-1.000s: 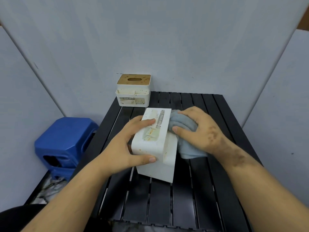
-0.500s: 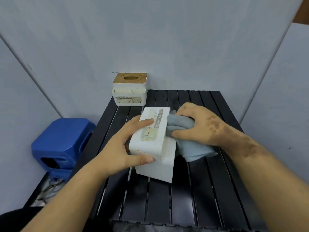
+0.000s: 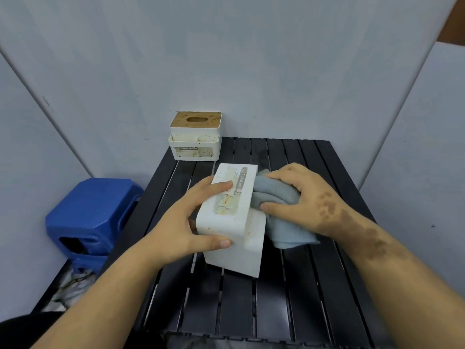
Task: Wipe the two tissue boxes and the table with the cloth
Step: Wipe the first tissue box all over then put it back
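Here, the near white tissue box (image 3: 227, 210) sits tipped on its side in the middle of the black slatted surface (image 3: 276, 303), its labelled face turned upward and its long axis running from near to far. The left hand (image 3: 185, 222) grips this box from the left: the thumb curls round the near corner and the fingers lie across the labelled face, so the hand is clamped on it. The right hand (image 3: 302, 197) is closed round a bunched grey-blue cloth (image 3: 279, 212), thumb below and fingers curled over the top, and it presses the cloth against the right side of the box. Part of the cloth hangs out below the hand and rests on the surface just right of the box. Brown stains mark the back of the right hand and its forearm, and small brown specks show on the box's near right edge.

The second tissue box (image 3: 195, 137) stands upright at the far left corner of the surface, touching or nearly touching the grey wall (image 3: 226, 59) behind it, well apart from both hands. Its lid is brown with an oval slot, and its white body is spotted with brown.

A blue plastic stool (image 3: 90, 215) stands on the floor to the left of the surface.
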Action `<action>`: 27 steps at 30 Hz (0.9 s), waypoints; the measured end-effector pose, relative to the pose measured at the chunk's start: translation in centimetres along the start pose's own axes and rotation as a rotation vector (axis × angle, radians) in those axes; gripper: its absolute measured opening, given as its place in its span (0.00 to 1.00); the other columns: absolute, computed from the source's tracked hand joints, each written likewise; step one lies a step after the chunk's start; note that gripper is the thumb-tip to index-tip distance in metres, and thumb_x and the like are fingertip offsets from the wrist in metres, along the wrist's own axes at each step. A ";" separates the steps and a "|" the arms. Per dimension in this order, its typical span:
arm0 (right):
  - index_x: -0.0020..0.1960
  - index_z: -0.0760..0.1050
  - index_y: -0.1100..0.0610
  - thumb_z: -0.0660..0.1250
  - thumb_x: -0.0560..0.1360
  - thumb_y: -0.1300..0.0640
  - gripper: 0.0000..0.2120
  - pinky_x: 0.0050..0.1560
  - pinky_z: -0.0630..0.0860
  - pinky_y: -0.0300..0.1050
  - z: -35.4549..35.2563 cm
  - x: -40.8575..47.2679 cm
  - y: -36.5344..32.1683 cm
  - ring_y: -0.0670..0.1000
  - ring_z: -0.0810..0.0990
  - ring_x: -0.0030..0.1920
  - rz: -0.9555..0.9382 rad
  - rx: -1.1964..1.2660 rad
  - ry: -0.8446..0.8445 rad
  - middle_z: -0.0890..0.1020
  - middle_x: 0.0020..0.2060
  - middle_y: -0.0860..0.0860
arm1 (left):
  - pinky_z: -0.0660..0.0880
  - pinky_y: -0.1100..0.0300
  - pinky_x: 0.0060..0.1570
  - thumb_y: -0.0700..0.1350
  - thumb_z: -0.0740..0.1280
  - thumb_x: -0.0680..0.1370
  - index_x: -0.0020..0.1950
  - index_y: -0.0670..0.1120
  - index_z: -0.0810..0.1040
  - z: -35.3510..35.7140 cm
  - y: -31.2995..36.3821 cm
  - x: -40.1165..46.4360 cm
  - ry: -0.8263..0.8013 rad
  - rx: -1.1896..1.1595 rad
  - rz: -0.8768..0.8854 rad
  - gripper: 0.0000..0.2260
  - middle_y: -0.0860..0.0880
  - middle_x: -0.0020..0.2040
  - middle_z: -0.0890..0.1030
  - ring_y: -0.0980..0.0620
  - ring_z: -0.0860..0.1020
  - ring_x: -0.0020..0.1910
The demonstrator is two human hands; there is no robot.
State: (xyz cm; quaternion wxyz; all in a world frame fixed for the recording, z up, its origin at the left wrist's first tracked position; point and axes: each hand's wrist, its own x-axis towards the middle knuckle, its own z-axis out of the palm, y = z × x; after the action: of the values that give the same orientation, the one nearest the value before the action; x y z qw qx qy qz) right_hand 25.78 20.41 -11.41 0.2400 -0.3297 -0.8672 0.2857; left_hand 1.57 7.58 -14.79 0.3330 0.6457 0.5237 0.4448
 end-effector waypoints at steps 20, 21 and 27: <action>0.70 0.75 0.47 0.73 0.75 0.53 0.24 0.66 0.73 0.46 1.8 1.9 0.5 0.44 0.77 0.60 -0.098 0.053 0.076 0.81 0.56 0.44 | 0.73 0.70 0.62 0.46 0.82 0.65 0.74 0.54 0.74 0.1 -0.1 0.1 -0.001 -0.013 0.010 0.38 0.60 0.75 0.69 0.62 0.70 0.72; 0.69 0.75 0.47 0.74 0.74 0.54 0.24 0.66 0.73 0.46 1.9 1.5 0.5 0.44 0.77 0.59 -0.112 0.039 0.065 0.80 0.56 0.44 | 0.73 0.71 0.61 0.44 0.83 0.65 0.74 0.53 0.74 0.2 0.0 0.1 0.004 -0.010 0.011 0.38 0.58 0.75 0.68 0.64 0.70 0.72; 0.68 0.76 0.44 0.75 0.73 0.53 0.24 0.65 0.74 0.47 0.5 0.8 0.9 0.43 0.78 0.59 -0.120 0.016 0.030 0.81 0.56 0.43 | 0.72 0.70 0.63 0.40 0.81 0.66 0.75 0.54 0.73 0.2 -0.1 0.2 -0.032 -0.020 0.007 0.38 0.61 0.75 0.68 0.62 0.72 0.72</action>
State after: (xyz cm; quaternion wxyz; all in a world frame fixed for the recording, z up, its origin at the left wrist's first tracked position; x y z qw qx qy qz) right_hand 25.35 21.33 -12.24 0.2723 -0.2793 -0.8795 0.2728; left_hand 1.74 7.76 -14.90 0.3462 0.6511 0.5119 0.4407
